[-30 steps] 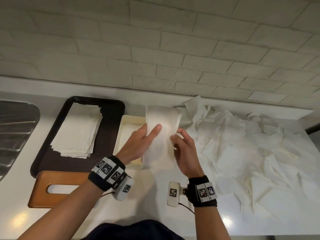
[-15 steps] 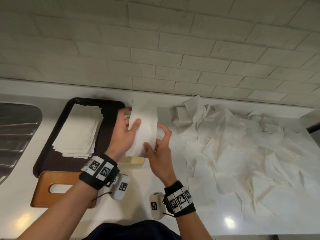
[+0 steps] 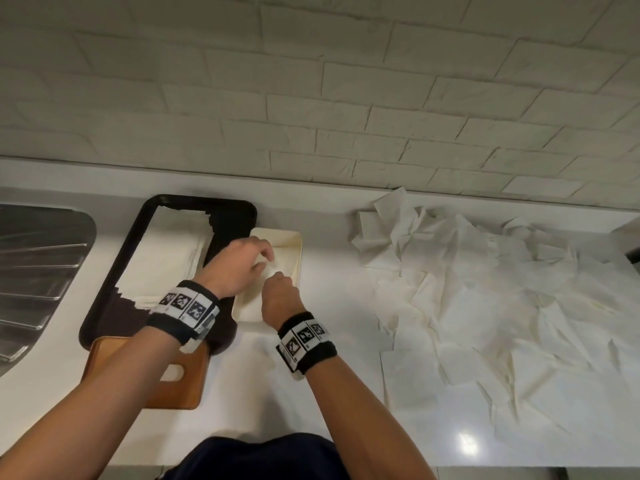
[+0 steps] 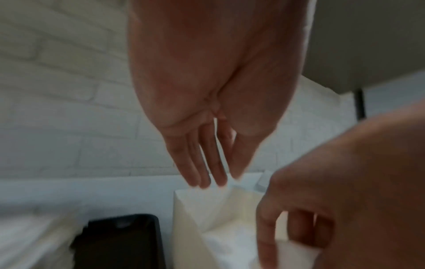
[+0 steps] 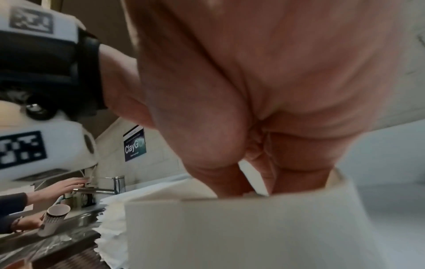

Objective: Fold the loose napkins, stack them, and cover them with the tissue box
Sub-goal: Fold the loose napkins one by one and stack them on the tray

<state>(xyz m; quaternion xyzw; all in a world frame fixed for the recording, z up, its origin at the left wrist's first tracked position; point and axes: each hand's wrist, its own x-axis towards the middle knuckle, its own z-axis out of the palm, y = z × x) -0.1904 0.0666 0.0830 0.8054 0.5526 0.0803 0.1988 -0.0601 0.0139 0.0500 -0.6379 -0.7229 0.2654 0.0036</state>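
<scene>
On the left, a steel draining board [image 3: 38, 271] meets the white counter [image 3: 242, 393]. Next, a black tray [image 3: 239, 216] holds a stack of folded napkins [image 3: 166, 258], with the wooden tissue-box cover [image 3: 187, 386] just below it. The left hand [image 3: 239, 268], fingers straight and relaxed, hovers over the cream tray [image 3: 294, 240]; beside it the right hand [image 3: 278, 296] pinches a folded napkin [image 4: 296, 253] inside. Loose napkins [image 3: 502, 299] sprawl rightward.

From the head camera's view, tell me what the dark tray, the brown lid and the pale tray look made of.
Dark tray: likely plastic, matte black, with a rounded moulded rim.
Brown lid: looks like wood with a smooth satin finish and a cut slot; a wood-look coating is possible.
Pale tray: probably plastic, cream, thin smooth walls.
</scene>
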